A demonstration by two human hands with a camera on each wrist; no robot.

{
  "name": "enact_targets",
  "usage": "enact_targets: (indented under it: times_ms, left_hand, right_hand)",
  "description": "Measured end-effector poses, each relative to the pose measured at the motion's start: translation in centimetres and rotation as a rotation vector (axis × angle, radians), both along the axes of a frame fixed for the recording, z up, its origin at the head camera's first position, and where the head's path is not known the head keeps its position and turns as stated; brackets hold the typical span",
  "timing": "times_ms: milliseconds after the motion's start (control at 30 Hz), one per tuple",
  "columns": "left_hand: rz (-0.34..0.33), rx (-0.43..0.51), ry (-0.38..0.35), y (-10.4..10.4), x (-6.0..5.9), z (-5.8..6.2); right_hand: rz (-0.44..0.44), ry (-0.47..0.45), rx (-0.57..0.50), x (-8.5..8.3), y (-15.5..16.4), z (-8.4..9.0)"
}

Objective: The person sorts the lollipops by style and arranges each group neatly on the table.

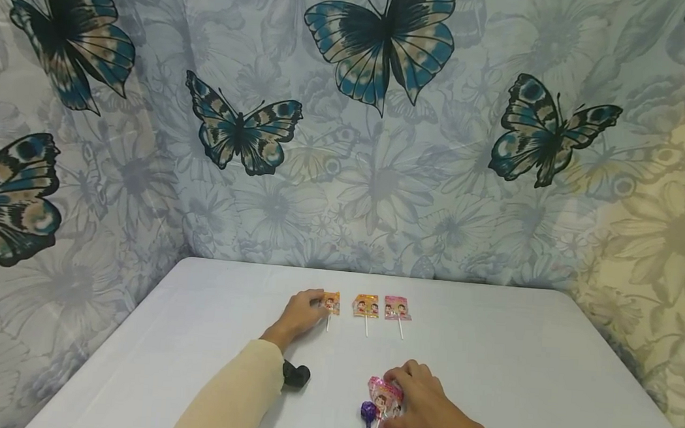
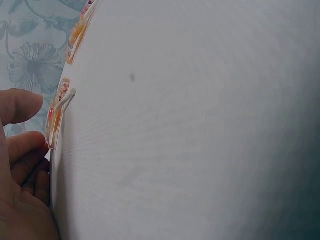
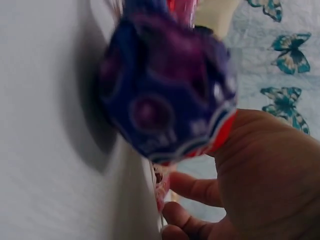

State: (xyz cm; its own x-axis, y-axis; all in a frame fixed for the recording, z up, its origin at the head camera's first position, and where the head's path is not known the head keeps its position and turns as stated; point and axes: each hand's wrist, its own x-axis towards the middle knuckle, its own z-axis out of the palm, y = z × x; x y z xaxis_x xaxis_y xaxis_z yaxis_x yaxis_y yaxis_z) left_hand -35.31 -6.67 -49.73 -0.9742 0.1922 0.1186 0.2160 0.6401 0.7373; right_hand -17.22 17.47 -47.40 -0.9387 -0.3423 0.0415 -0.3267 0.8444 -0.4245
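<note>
Nearest the lens, a purple lollipop (image 3: 165, 95) marks the near-edge heap; arranging in progress: left hand (image 1: 301, 316), fingers relaxed, touches the row's leftmost flat lollipop (image 1: 330, 303) on the tabletop (image 1: 515, 368), while right hand (image 1: 425, 405) pinches a pink flat lollipop (image 1: 384, 394), seemingly next for the row.

Matt, smooth white table (image 1: 516, 355). Glossy printed plastic wrappers on lollipops (image 1: 386, 395), thin plastic sticks. Soft printed cloth backdrop (image 1: 380, 177) with butterflies.
</note>
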Motion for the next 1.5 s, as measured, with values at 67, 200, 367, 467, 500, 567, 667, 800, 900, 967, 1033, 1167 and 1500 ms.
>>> enact_targets:
  times_ms: [67, 200, 367, 467, 500, 567, 667, 800, 900, 967, 1033, 1167, 1500]
  left_hand:
    - [0.001, -0.003, -0.008, 0.0, 0.0, -0.1]
    - [-0.002, -0.010, -0.012, 0.1, 0.0, -0.2]
    - [-0.006, -0.018, 0.022, 0.1, -0.1, -0.2]
    - [-0.006, -0.023, 0.027, 0.0, -0.2, -0.2]
    - [-0.006, -0.022, 0.026, 0.0, -0.2, -0.2]
    - [-0.005, -0.020, 0.022, 0.0, -0.2, -0.2]
    - [-0.006, -0.009, 0.016, 0.0, -0.1, -0.1]
    - [-0.007, 0.001, 0.012, 0.0, 0.0, -0.1]
    - [-0.006, -0.001, 0.013, 0.0, 0.0, 0.0]
    - [-0.006, 0.002, 0.014, 0.0, 0.1, 0.0]
    - [-0.004, 0.001, 0.012, 0.0, 0.1, 0.1]
    - [-0.009, 0.006, 0.015, 0.1, 0.1, 0.2]
    - [-0.027, 0.000, 0.034, 0.0, 0.2, 0.3]
  right_hand:
    - [0.006, -0.003, 0.005, -0.2, 0.0, 0.1]
    - [0.030, 0.025, -0.012, -0.2, 0.1, 0.1]
    - [0.047, 0.040, -0.070, -0.1, 0.2, 0.2]
    - [0.057, 0.051, -0.113, -0.2, 0.2, 0.2]
    - [0.061, 0.055, -0.132, -0.2, 0.2, 0.2]
    - [0.066, 0.067, -0.177, -0.3, 0.3, 0.1]
    - [0.069, 0.076, -0.238, -0.5, 0.5, -0.1]
    - [0.062, 0.040, -0.335, -0.7, 0.7, -0.4]
    - [0.062, -0.005, -0.402, -0.9, 0.8, -0.4]
    - [0.054, -0.018, -0.410, -0.9, 0.8, -0.4]
    - [0.049, -0.016, -0.390, -0.8, 0.6, -0.4]
    - [0.039, -0.029, -0.281, -0.7, 0.2, -0.2]
    - [0.098, -0.024, -0.112, -0.1, -0.6, -0.2]
